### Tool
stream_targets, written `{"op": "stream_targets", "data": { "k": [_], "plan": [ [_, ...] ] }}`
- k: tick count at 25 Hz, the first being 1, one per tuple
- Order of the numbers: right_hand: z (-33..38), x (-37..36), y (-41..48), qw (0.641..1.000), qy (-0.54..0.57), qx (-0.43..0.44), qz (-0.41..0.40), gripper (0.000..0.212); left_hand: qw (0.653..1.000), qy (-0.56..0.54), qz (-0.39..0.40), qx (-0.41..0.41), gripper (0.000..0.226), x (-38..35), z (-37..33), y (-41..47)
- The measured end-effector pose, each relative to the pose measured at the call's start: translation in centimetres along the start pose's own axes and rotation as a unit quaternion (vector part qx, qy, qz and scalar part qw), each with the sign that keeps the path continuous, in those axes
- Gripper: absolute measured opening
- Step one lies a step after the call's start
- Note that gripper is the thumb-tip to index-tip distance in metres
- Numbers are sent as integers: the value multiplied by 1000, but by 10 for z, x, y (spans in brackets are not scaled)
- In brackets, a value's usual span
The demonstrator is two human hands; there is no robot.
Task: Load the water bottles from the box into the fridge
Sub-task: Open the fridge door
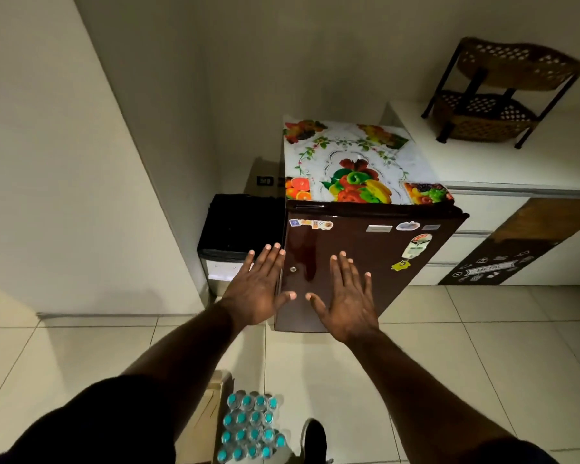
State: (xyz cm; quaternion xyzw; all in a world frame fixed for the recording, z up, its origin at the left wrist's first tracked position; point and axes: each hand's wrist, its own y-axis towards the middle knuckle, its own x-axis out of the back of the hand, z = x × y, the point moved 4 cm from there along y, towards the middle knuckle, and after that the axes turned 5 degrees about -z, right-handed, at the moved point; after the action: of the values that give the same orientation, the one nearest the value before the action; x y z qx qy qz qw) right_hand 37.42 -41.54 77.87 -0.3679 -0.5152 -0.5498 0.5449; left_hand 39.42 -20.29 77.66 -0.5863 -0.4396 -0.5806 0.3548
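Observation:
A small maroon fridge (399, 289) stands against the wall with its door closed and a fruit-print cover (355, 162) on top. On the floor at the bottom of the view sits a cardboard box (211, 406) holding several water bottles (250, 426) with teal caps. My left hand (257, 289) is stretched out flat, fingers spread, in front of the fridge's left edge. My right hand (345, 296) is spread flat in front of the door. Neither hand holds anything; whether they touch the door cannot be told.
A black-lined bin (235, 229) stands left of the fridge, against a white wall (64, 162). White cabinets (482, 212) with a counter and a brown two-tier wicker rack (503, 92) are on the right. My shoe (313, 437) is beside the bottles on the tiled floor.

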Motion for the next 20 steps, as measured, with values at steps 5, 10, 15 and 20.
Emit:
{"op": "stream_targets", "data": {
  "k": [5, 10, 15, 20],
  "plan": [
    [-21, 6, 89, 999, 21, 30, -3, 90, 1000, 8, 8, 26, 102, 17, 16, 95],
    [-38, -13, 156, 997, 17, 64, 51, 85, 997, 33, 48, 55, 94, 7, 23, 175],
    [-35, -23, 182, 992, 22, 105, 59, 75, 996, 28, 70, 42, 86, -7, 23, 210],
    [-27, -20, 192, 995, 47, 81, 21, 65, 993, -13, 95, 65, 84, -14, 22, 220]
  ]
}}
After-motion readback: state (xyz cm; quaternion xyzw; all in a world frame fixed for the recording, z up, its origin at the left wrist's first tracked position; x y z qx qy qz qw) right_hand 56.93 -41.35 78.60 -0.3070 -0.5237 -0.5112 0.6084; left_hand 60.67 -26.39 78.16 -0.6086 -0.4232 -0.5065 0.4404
